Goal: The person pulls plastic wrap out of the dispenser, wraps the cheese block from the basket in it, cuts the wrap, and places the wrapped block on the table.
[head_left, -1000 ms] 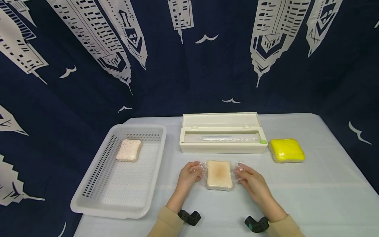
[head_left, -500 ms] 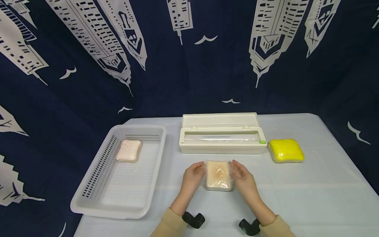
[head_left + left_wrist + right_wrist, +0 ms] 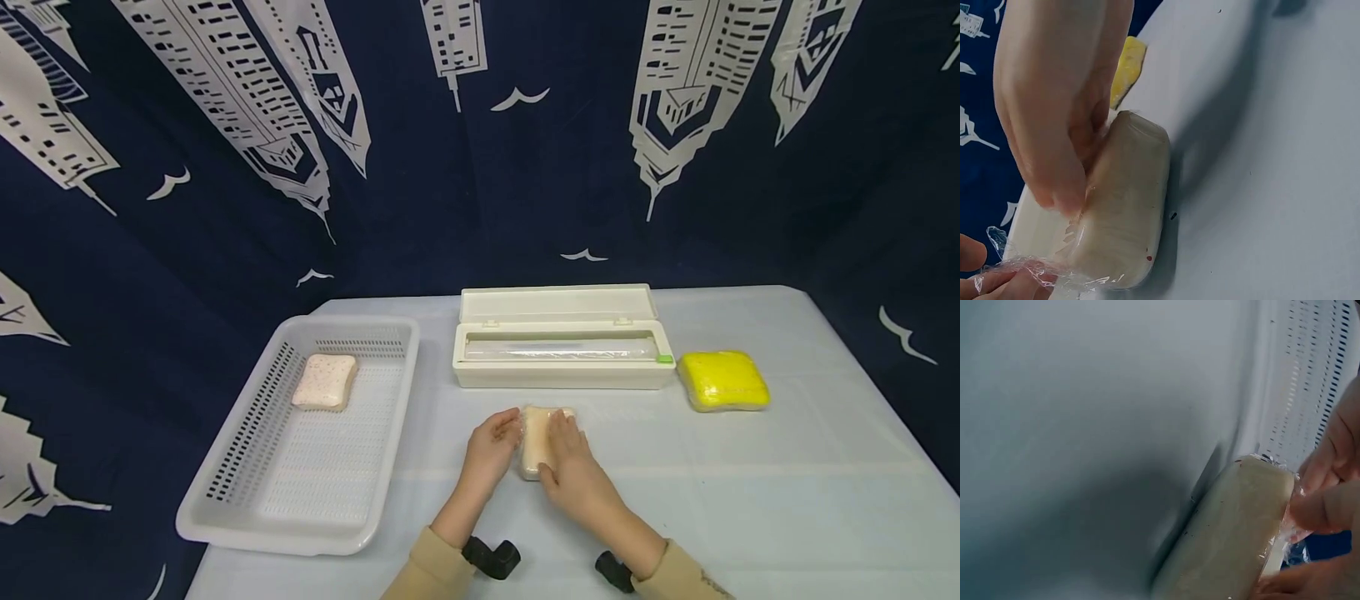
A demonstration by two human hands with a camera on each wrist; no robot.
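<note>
A thick, browned slice of bread (image 3: 534, 446), partly covered in clear plastic wrap (image 3: 1029, 265), lies on the table between the hands. My right hand (image 3: 581, 483) rests on its right half, fingers extended and fingertips pressing the film down, as the left wrist view (image 3: 1060, 112) also shows. At the slice's left edge, my left hand (image 3: 491, 450) pinches the loose end of the film between thumb and curled fingers; its crumpled folds stick out in the right wrist view (image 3: 1297, 550). The hands hide parts of the film.
Behind the bread stands a cream wrap dispenser (image 3: 562, 377), lid up, with a clear roll inside. A yellow wrapped block (image 3: 723, 381) lies to its right. At left, a white basket (image 3: 390, 467) holds a pale speckled slice (image 3: 326, 382).
My right hand has moved left, let go of the film's right end and folded it over onto the bread. My left hand has stayed almost in place at the left edge.
</note>
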